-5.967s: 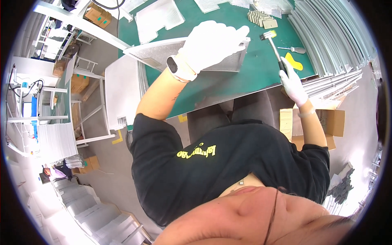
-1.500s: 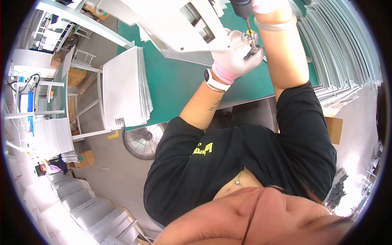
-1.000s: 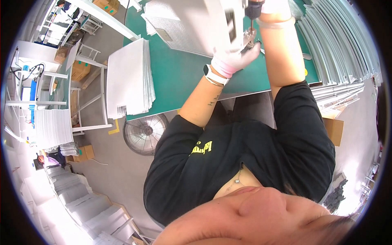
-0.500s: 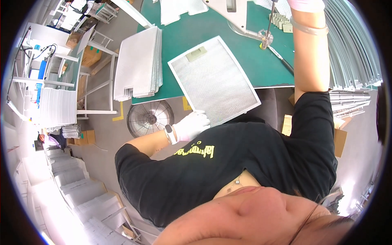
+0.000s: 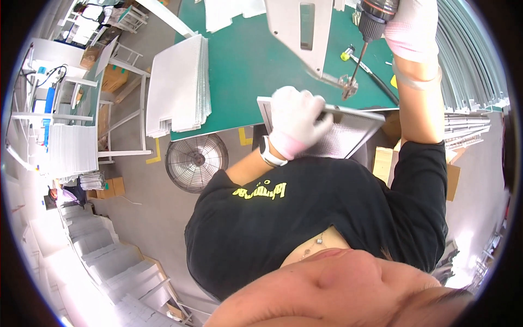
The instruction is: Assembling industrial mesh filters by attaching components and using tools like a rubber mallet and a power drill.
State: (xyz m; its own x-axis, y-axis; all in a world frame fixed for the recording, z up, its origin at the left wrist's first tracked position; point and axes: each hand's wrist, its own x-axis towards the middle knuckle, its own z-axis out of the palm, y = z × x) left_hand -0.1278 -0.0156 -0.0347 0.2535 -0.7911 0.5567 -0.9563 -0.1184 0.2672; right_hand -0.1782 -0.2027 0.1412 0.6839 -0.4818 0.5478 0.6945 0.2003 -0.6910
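Observation:
My left hand [image 5: 299,120], in a white glove, has its fingers curled over the upper edge of a framed metal mesh filter panel [image 5: 338,136]. The panel is tilted up on edge between the table and my body, its lower part hidden. My gloved right hand [image 5: 415,30] grips a power screwdriver [image 5: 376,19] with a long thin bit pointing down. The bit's end lies in line with a small fitting [image 5: 347,84] at the end of a pale machine arm [image 5: 289,32]. I cannot tell whether they touch.
A stack of mesh sheets [image 5: 177,84] sits at the green table's [image 5: 234,87] left edge. A hammer [image 5: 376,79] lies near the right side, beside many upright panels [image 5: 471,60]. A round floor fan [image 5: 196,158] stands below the table's left front.
The panel has gone from lying flat to tilted on edge, and my left hand has moved up to its top edge. The screwdriver has come nearer, lower in the view.

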